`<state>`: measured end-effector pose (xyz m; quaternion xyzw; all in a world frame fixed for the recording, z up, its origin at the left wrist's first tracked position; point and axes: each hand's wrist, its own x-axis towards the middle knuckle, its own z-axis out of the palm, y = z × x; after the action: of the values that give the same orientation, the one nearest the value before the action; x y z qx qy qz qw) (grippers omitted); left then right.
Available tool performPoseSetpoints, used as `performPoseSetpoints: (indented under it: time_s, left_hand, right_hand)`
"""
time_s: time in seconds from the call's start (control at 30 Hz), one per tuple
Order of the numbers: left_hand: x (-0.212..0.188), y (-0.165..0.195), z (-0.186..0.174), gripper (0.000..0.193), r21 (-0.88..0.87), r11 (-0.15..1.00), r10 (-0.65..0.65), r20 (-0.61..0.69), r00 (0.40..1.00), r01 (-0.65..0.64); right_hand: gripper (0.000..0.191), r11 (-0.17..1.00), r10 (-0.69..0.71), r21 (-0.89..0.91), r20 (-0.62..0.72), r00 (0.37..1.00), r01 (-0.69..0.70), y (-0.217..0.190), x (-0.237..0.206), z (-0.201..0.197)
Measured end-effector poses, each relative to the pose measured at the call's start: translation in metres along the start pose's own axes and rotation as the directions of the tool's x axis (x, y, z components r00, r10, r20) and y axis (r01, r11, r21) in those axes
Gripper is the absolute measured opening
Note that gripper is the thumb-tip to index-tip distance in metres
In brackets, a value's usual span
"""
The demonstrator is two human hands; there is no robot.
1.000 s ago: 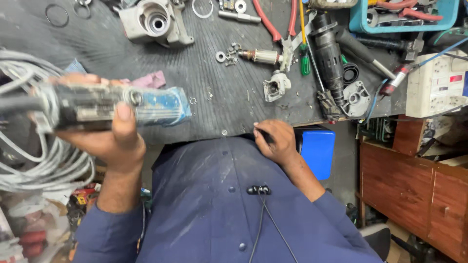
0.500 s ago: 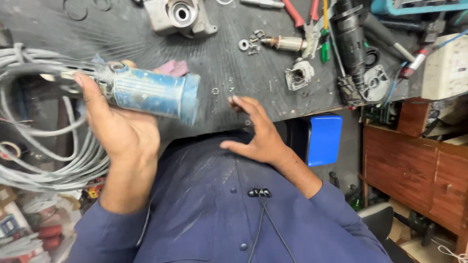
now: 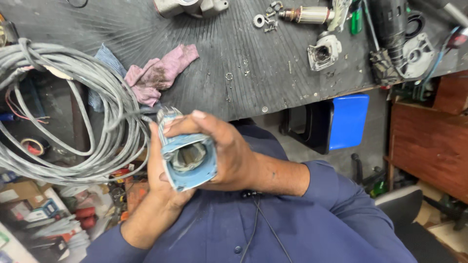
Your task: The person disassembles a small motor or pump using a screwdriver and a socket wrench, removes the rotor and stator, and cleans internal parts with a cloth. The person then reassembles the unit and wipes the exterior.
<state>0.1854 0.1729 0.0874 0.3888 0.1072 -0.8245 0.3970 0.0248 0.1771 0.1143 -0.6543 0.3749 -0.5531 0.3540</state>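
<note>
Brought in from the tabletop edge and turned end-on, now clasped in both hands close to the chest.

Blue motor housing (image 3: pixel 187 156) held over the lap, open mouth facing up, windings visible inside and no rotor fitted; left hand (image 3: pixel 163 182) cupped under it, right hand (image 3: pixel 229 151) wrapped over the top, both grips closed on the housing. Judged partway through stripping or rebuilding: rotor (image 3: pixel 304 14), grey end cap (image 3: pixel 322 51), gear case (image 3: pixel 192 6), washers and screws (image 3: pixel 265 20) lying loose, far on the tabletop (image 3: pixel 234 92). Near edge of the tabletop just beyond the hands; coiled grey cable (image 3: pixel 73 112) crowding the left, pink rag (image 3: pixel 158 73) far left, blue bin (image 3: pixel 347 121) below the edge at right. Open room mainly over the lap.
</note>
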Motion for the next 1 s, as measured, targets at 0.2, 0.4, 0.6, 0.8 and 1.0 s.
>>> performPoseSetpoints:
  time_s: [0.2, 0.4, 0.6, 0.8, 1.0]
  left_hand:
    - [0.010, -0.014, -0.025, 0.043, -0.159, 0.981, -0.122, -0.052, 0.991, 0.113]
    - [0.012, -0.019, -0.013, 0.052, -0.133, 0.973, -0.186, 0.019, 0.982, 0.187]
    - [0.020, -0.033, 0.004, 0.057, 0.061, 0.988, -0.135, -0.054, 0.989, 0.138]
    - [0.023, -0.048, 0.013, 0.062, 0.065, 0.989, -0.123, -0.162, 0.979, 0.135]
    - [0.022, -0.060, 0.023, 0.066, 0.137, 0.982, -0.118, -0.111, 0.987, 0.132]
  right_hand:
    - [0.122, 0.998, 0.058, 0.028, 0.021, 0.998, -0.058, 0.013, -0.015, -0.001]
    - [0.127, 0.992, 0.095, 0.083, -0.045, 0.994, -0.091, 0.030, -0.031, 0.002]
    - [0.122, 0.963, 0.169, 0.219, -0.043, 0.985, -0.156, 0.048, -0.054, -0.014]
    - [0.120, 0.936, 0.266, 0.257, -0.069, 0.961, -0.241, 0.043, -0.071, -0.030]
    - [0.097, 0.958, 0.218, 0.208, -0.075, 0.973, -0.198, 0.027, -0.075, -0.060]
